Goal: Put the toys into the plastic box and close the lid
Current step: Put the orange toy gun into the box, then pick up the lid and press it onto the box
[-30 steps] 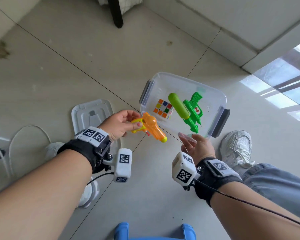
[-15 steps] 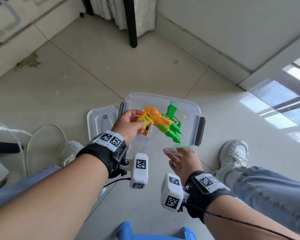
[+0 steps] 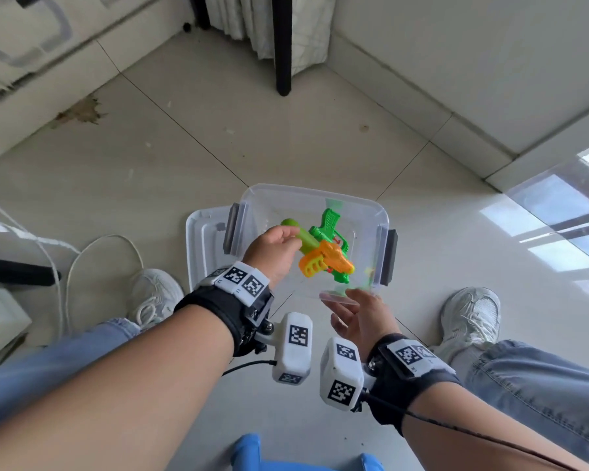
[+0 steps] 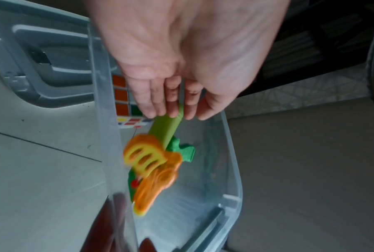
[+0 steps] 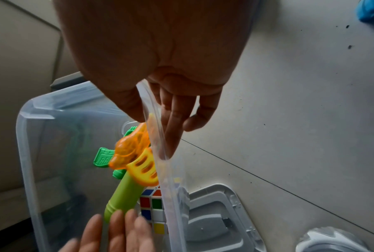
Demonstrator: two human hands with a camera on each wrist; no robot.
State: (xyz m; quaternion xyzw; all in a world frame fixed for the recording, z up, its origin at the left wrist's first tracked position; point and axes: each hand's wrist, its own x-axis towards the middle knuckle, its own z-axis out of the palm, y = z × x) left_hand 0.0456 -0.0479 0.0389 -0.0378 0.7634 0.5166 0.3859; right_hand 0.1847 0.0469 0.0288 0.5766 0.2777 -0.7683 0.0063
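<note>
The clear plastic box [image 3: 306, 193] stands open on the floor tiles. Inside lies a green water gun [image 3: 329, 226] with an orange water gun [image 3: 327, 261] on top of it, blurred in the left wrist view [image 4: 153, 170]. A colour cube [image 4: 121, 95] sits in the box under my left hand [image 3: 276, 246], which hovers over the box with straight fingers and holds nothing. My right hand [image 3: 354, 311] pinches the box's near rim [image 5: 160, 145], thumb inside and fingers outside. The grey lid [image 3: 204, 229] lies flat on the floor left of the box.
My white shoes [image 3: 153, 297] [image 3: 470, 317] flank the box. A blue stool [image 3: 252, 453] is just below my arms. A white cable [image 3: 82, 253] loops at the left. A black furniture leg [image 3: 283, 62] and a curtain stand beyond the box, with walls behind.
My left hand carried the orange water gun from outside the box to over it and let it go onto the green gun. My right hand stayed at the near rim.
</note>
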